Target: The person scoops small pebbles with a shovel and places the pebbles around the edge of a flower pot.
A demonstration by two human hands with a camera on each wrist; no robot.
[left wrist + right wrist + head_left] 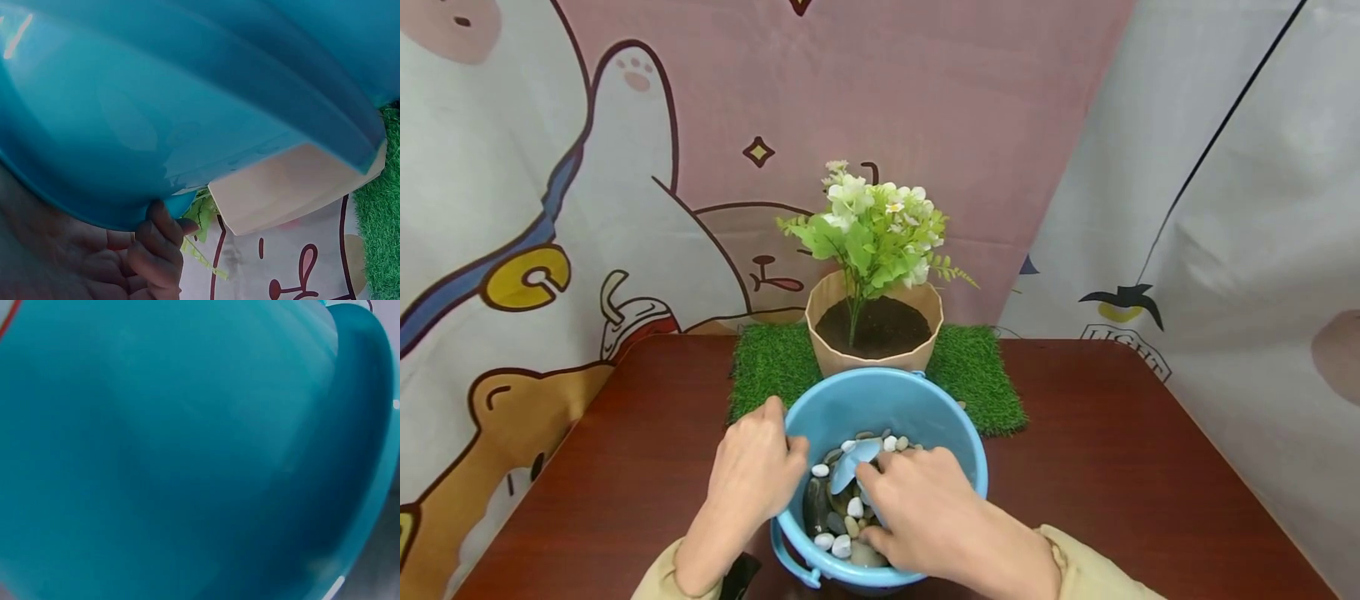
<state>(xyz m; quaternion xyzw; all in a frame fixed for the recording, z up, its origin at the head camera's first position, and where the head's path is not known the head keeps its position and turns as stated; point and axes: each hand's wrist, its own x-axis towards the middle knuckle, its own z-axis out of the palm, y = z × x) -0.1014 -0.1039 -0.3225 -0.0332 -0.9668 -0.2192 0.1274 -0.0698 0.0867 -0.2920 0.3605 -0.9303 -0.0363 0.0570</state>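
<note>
My left hand (760, 467) grips the blue bucket (865, 404) at about ten o'clock on its rim, fingers curled over the edge; I judge this is to keep it from sliding or tipping while I work inside. My right hand (932, 508) is down in the bucket, gripping the light-blue scoop (854, 460), whose blade points to eleven o'clock over the pebbles (842, 546). My palm hides most of the scoop's near end, so I can't tell exactly how my fingers wrap it. That low grip probably suits getting the blade among loose stones.

The bucket stands upright straight in front of me on the table (1112, 467), within easy reach, its handle (785, 560) dropped at seven o'clock and so out of the way of the opening. Just beyond, at twelve o'clock, the flowerpot (835, 357) sits on the grass mat (973, 375), holding soil (891, 329) and flowers (880, 221).

My left forearm rises from seven o'clock, knuckles up. My right forearm crosses the rim at four o'clock, back of the hand up, thumb towards me. The right wrist view shows mostly blue bucket wall.
</note>
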